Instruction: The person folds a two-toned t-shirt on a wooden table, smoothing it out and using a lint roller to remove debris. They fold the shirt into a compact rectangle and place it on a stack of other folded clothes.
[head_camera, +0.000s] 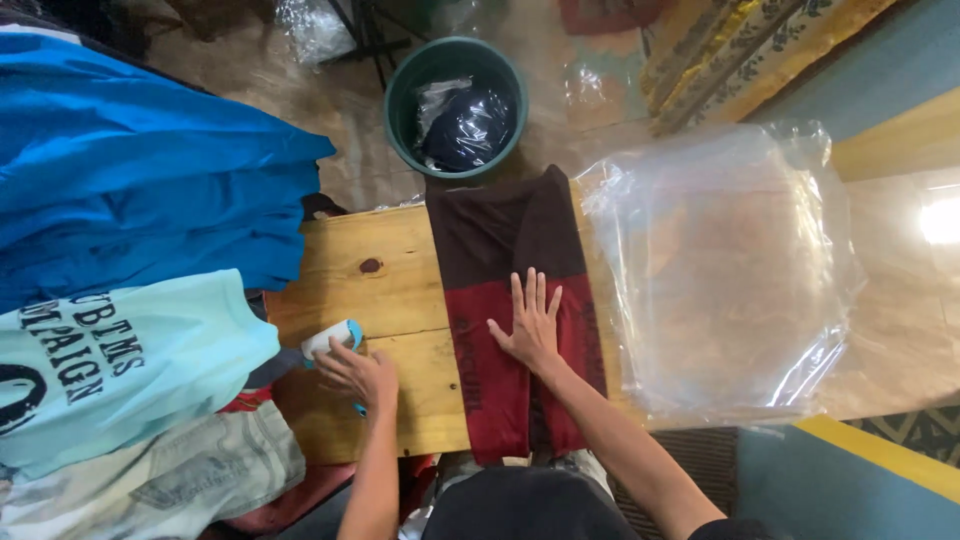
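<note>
- The folded maroon garment (515, 300) is lying as a long strip across the wooden table (385, 290) in the middle of the frame, its long axis running from the lower edge of the picture up toward the green bucket (400, 120); the upper part is looking darker than the redder lower part.
- The right hand (530, 325) is pressing flat on the lower half of the strip, fingers (528, 295) spread and straight, pointing up the frame along the strip; it is gripping nothing.
- The garment is lying directly under that palm, so the right hand is the nearer one by far.
- The left hand (360, 372) is resting on the bare wood just left of the strip, apart from the cloth, fingers curled around a white and light blue object (335, 338); what it is I cannot tell.
- A clear plastic bag (725, 270) is lying at the right of the frame, its left edge just beside the strip.
- Blue and pale turquoise shirts (140, 250) are piling up at the left of the frame.
</note>
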